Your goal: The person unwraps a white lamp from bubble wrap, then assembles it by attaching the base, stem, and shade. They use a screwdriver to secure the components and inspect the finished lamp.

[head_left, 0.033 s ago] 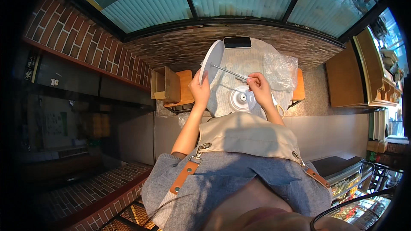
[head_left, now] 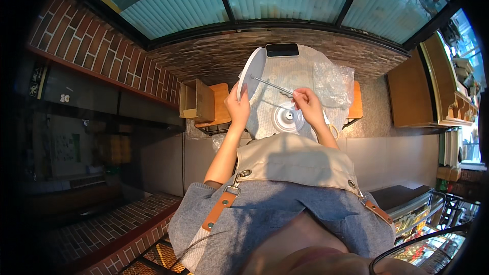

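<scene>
My left hand (head_left: 237, 107) grips the near rim of a round white plate (head_left: 251, 71), which is tilted up on edge over the table's left side. A thin metal rod (head_left: 271, 84) runs from the middle of the plate toward the right. The rod's other end is pinched in the fingers of my right hand (head_left: 307, 106). Below the rod, near my apron, a white round stepped piece (head_left: 288, 117) with a small hole in its centre lies on the table. Beside my right wrist is a light-coloured looped handle (head_left: 334, 131), mostly hidden by my arm.
A patterned cloth covers the round table (head_left: 285, 69). At its far edge lies a black-screened phone (head_left: 282, 50); bubble wrap (head_left: 333, 85) rests on the right. An open cardboard box (head_left: 197, 101) sits on a stool (head_left: 220, 103) at left. A stone-faced wall (head_left: 224, 53) stands behind.
</scene>
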